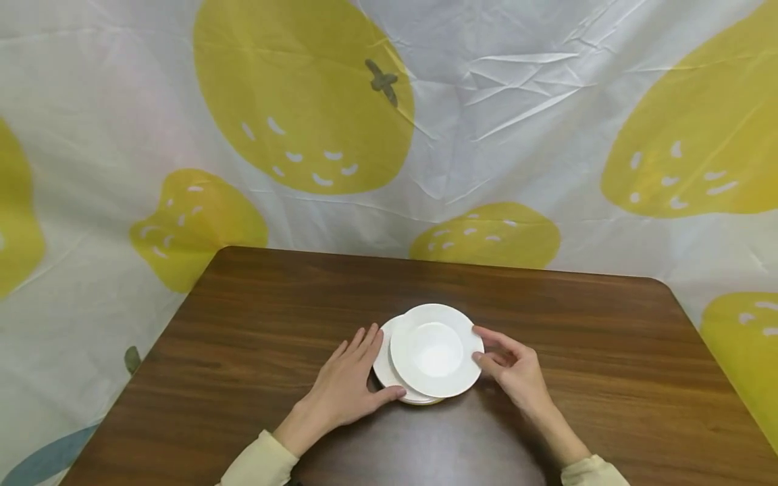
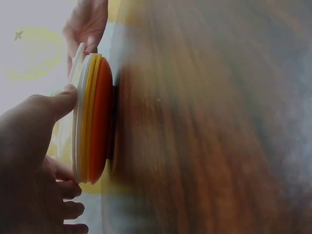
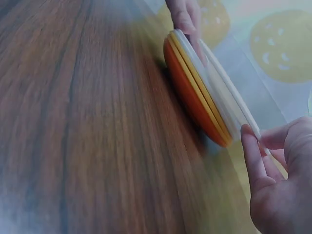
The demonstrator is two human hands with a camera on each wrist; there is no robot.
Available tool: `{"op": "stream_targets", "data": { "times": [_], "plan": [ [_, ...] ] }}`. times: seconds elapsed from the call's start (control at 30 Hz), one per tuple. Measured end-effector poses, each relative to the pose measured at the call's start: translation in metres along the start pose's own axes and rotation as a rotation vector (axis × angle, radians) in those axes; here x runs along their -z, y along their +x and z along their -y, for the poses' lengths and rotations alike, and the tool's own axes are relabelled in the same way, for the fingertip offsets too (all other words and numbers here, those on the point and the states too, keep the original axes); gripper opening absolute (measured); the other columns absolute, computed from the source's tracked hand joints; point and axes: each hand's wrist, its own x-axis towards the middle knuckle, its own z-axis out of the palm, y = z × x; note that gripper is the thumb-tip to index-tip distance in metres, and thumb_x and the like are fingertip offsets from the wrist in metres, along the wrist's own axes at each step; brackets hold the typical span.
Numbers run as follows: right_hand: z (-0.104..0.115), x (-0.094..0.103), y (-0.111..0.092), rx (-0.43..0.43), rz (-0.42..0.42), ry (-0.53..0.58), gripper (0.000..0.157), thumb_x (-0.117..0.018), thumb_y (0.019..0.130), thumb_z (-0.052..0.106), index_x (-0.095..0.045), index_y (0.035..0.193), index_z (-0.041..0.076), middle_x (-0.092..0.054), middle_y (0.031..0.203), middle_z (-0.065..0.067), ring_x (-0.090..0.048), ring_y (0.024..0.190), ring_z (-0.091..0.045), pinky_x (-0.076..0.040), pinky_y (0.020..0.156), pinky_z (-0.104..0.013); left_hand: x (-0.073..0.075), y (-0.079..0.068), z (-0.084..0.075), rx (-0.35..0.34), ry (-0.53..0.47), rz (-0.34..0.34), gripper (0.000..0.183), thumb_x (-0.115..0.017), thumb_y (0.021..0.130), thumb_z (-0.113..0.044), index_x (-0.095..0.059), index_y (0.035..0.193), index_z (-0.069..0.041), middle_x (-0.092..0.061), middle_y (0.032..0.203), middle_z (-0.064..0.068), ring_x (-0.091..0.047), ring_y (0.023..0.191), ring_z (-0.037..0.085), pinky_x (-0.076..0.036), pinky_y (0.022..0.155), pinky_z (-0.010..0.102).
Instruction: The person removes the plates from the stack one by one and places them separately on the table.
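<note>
In the head view a small white plate [image 1: 437,351] lies offset to the right over a stack of plates, whose topmost is also white [image 1: 384,364]. My right hand [image 1: 516,374] pinches the small plate's right rim between thumb and fingers. In the right wrist view that plate [image 3: 229,87] is tilted, with a gap between it and the stack. My left hand [image 1: 348,385] rests against the stack's left side, fingers straight, thumb at the near rim. From the left wrist view, yellow plates [image 2: 90,122] sit under the white ones, with an orange dish [image 2: 101,122] lowest.
The stack stands on a dark brown wooden table [image 1: 273,304] with rounded far corners. Behind the table hangs a white cloth [image 1: 450,155] printed with large yellow fruit.
</note>
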Motion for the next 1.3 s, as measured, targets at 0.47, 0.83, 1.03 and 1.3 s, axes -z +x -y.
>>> {"op": "stream_targets", "data": {
  "times": [0.47,0.83,1.03,1.3],
  "plan": [
    [0.001,0.025,-0.006,-0.209,-0.108,0.070,0.053,-0.075,0.092,0.009,-0.057,0.140,-0.004,-0.071,0.106,0.010,-0.071,0.088,-0.004,-0.062,0.075,-0.026,0.003,-0.002,0.006,-0.003,-0.023,0.015,0.103,-0.055,0.090,-0.074,-0.024,0.161,-0.006,-0.021,0.169,0.012,-0.023,0.156,0.033,-0.027,0.123,0.057],
    [-0.006,0.047,-0.006,-0.259,-0.224,0.191,0.055,-0.075,0.092,0.008,-0.055,0.142,-0.005,-0.073,0.101,0.011,-0.071,0.084,-0.002,-0.060,0.076,-0.020,0.003,-0.003,0.009,0.003,-0.029,0.023,0.104,-0.054,0.090,-0.075,-0.023,0.162,-0.006,-0.020,0.169,0.013,-0.022,0.156,0.033,-0.027,0.123,0.056],
    [-0.012,0.054,-0.007,-0.257,-0.282,0.212,0.054,-0.075,0.091,0.006,-0.056,0.140,-0.005,-0.073,0.098,0.010,-0.071,0.080,-0.003,-0.060,0.075,-0.019,0.004,-0.003,0.013,0.006,-0.032,0.024,0.106,-0.055,0.089,-0.076,-0.021,0.162,-0.007,-0.018,0.170,0.012,-0.021,0.156,0.032,-0.028,0.123,0.056],
    [-0.017,0.056,-0.008,-0.257,-0.312,0.178,0.054,-0.074,0.091,0.003,-0.053,0.140,-0.009,-0.073,0.095,0.011,-0.070,0.076,-0.001,-0.060,0.072,-0.019,0.005,-0.004,0.016,0.010,-0.041,0.023,0.107,-0.054,0.089,-0.076,-0.020,0.162,-0.007,-0.018,0.170,0.011,-0.020,0.157,0.031,-0.027,0.123,0.055]
  ]
}}
